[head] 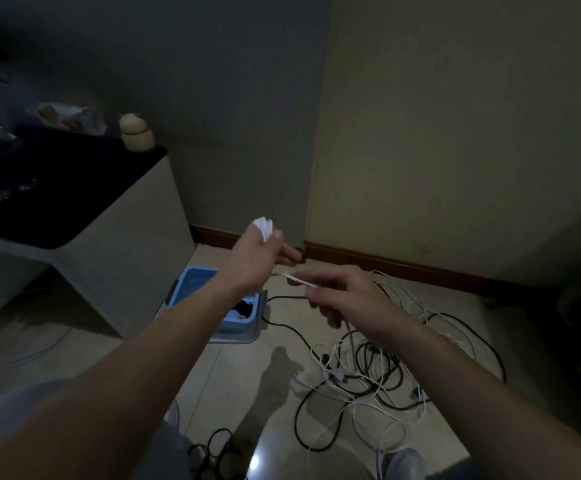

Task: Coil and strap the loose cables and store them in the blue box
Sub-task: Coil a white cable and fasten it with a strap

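Left hand (257, 258) grips the white coil (263, 227) so the loops don't slip. Right hand (347, 299) pinches the cable (297, 279) taut, probably to feed the next loop. Blue box (192, 271) sits at the coil's 7 o'clock.

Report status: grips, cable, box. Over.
Left grip holds white coil; right grip pinches its strand. Blue box open, below left wrist. Tangle on floor, right side.

Head-worn view, forward and down, near floor (233, 368)
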`<state>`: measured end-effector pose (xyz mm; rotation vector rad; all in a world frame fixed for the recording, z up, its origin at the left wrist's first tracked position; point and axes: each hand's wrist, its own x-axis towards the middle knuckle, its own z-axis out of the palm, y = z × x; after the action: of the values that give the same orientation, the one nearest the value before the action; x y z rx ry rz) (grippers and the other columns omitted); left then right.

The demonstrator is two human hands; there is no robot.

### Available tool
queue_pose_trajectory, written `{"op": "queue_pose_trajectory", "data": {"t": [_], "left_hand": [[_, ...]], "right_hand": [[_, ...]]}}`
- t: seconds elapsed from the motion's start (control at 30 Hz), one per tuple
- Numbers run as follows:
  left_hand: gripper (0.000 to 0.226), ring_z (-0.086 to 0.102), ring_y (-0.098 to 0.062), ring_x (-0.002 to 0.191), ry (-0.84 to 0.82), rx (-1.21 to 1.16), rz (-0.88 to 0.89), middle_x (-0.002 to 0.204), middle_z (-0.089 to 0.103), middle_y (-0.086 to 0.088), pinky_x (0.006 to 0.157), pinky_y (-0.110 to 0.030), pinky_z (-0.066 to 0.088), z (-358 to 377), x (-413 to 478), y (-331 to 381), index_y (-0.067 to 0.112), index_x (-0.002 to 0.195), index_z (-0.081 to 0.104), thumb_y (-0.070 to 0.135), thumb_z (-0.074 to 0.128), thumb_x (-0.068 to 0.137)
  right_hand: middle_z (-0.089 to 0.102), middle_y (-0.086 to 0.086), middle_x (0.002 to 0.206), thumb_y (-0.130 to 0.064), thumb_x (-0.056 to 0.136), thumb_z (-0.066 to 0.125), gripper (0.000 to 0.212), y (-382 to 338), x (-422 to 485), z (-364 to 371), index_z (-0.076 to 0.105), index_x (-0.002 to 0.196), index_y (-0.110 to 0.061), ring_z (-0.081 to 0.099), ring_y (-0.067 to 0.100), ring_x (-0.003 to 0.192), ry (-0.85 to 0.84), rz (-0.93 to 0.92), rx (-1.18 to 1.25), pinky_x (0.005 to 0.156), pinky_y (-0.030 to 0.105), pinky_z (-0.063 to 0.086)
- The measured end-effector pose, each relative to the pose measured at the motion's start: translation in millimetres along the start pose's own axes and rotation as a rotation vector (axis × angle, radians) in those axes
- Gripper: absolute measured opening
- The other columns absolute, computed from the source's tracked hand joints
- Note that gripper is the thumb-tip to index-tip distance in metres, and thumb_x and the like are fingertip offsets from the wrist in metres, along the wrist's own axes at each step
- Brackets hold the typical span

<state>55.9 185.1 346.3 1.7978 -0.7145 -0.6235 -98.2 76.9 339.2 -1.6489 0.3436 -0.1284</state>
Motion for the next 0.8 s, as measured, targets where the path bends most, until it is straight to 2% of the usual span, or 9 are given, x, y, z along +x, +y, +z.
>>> {"op": "queue_pose_trajectory", "data": {"t": [0.07, 0.13, 0.2, 0.27, 0.4, 0.47, 0.57, 0.7, 0.8], "left_hand": [[0.022, 0.066, -0.026, 0.095, -0.027, 0.171, 0.019, 0.097, 0.07, -0.009, 0.094, -0.05, 0.05, 9.3, -1.2, -6.6, 0.016, 0.099, 0.053, 0.029, 0.038, 0.108], [0.02, 0.063, -0.021, 0.088, -0.038, 0.298, 0.056, 0.091, 0.066, -0.003, 0.089, -0.047, 0.051, 16.6, -4.2, -10.3, 0.018, 0.1, 0.054, 0.033, 0.042, 0.105], [0.025, 0.066, -0.02, 0.072, -0.107, 0.241, 0.074, 0.073, 0.067, -0.003, 0.078, -0.047, 0.054, 19.9, -6.4, -11.1, 0.015, 0.096, 0.055, 0.034, 0.042, 0.105], [0.037, 0.066, -0.023, 0.06, -0.165, 0.167, 0.071, 0.061, 0.066, -0.005, 0.069, -0.047, 0.054, 21.8, -7.9, -10.6, 0.011, 0.093, 0.057, 0.04, 0.038, 0.105], [0.066, 0.053, -0.021, 0.05, -0.245, 0.095, 0.024, 0.052, 0.056, -0.006, 0.065, -0.049, 0.047, 27.1, -8.3, -7.0, 0.011, 0.085, 0.059, 0.063, 0.02, 0.097], [0.071, 0.045, -0.021, 0.047, -0.305, -0.007, -0.044, 0.05, 0.048, -0.005, 0.059, -0.04, 0.043, 30.4, -8.8, -4.3, 0.012, 0.082, 0.058, 0.068, 0.017, 0.096], [0.068, 0.031, -0.016, 0.046, -0.38, -0.133, -0.091, 0.051, 0.035, 0.0, 0.049, -0.031, 0.034, 30.3, -11.9, 0.6, 0.012, 0.082, 0.055, 0.065, 0.016, 0.1], [0.061, 0.025, -0.012, 0.046, -0.445, -0.205, -0.113, 0.05, 0.032, 0.005, 0.05, -0.029, 0.028, 30.3, -16.5, 7.4, 0.015, 0.079, 0.054, 0.061, 0.02, 0.101], [0.049, 0.026, -0.009, 0.044, -0.43, -0.222, -0.113, 0.049, 0.033, 0.007, 0.049, -0.026, 0.028, 33.3, -19.1, 13.7, 0.014, 0.079, 0.053, 0.048, 0.03, 0.105]], "right_hand": [[0.064, -0.005, 0.069, -0.006, 0.095, 0.063, 0.027, 0.0, 0.7, 1.1, 0.077, 0.107, -0.026, 0.047, 0.011, 0.058, 0.038, -0.039, 0.004, 0.048, 0.024, 0.039], [0.069, 0.001, 0.072, -0.006, 0.095, 0.063, 0.024, -1.4, 1.2, -0.1, 0.077, 0.1, -0.025, 0.046, 0.011, 0.055, 0.087, -0.091, -0.003, 0.047, 0.024, 0.039], [0.068, -0.005, 0.067, -0.006, 0.095, 0.064, 0.018, -2.5, 2.1, -4.0, 0.075, 0.094, -0.02, 0.048, 0.007, 0.049, 0.159, -0.147, -0.048, 0.046, 0.023, 0.04], [0.067, -0.009, 0.065, -0.006, 0.093, 0.066, 0.02, -3.1, 3.6, -8.0, 0.075, 0.087, -0.022, 0.053, 0.006, 0.05, 0.244, -0.181, -0.105, 0.046, 0.023, 0.042], [0.074, 0.0, 0.074, -0.002, 0.092, 0.066, 0.029, -4.9, 5.5, -13.3, 0.075, 0.082, -0.028, 0.062, 0.012, 0.058, 0.339, -0.218, -0.086, 0.047, 0.026, 0.046], [0.075, 0.003, 0.075, -0.001, 0.092, 0.065, 0.025, -6.2, 5.8, -16.5, 0.074, 0.086, -0.024, 0.062, 0.011, 0.059, 0.358, -0.223, -0.063, 0.047, 0.024, 0.046], [0.076, 0.002, 0.076, -0.003, 0.093, 0.065, 0.021, -5.7, 7.1, -19.8, 0.073, 0.089, -0.022, 0.063, 0.007, 0.06, 0.393, -0.217, -0.059, 0.048, 0.021, 0.047], [0.076, -0.002, 0.076, -0.008, 0.091, 0.069, 0.02, -3.2, 9.1, -22.9, 0.072, 0.083, -0.027, 0.064, 0.007, 0.058, 0.465, -0.187, -0.064, 0.047, 0.02, 0.047], [0.073, -0.004, 0.071, -0.014, 0.089, 0.074, 0.025, 0.5, 10.9, -25.7, 0.072, 0.076, -0.035, 0.062, 0.007, 0.058, 0.515, -0.181, -0.104, 0.047, 0.02, 0.046]]}}
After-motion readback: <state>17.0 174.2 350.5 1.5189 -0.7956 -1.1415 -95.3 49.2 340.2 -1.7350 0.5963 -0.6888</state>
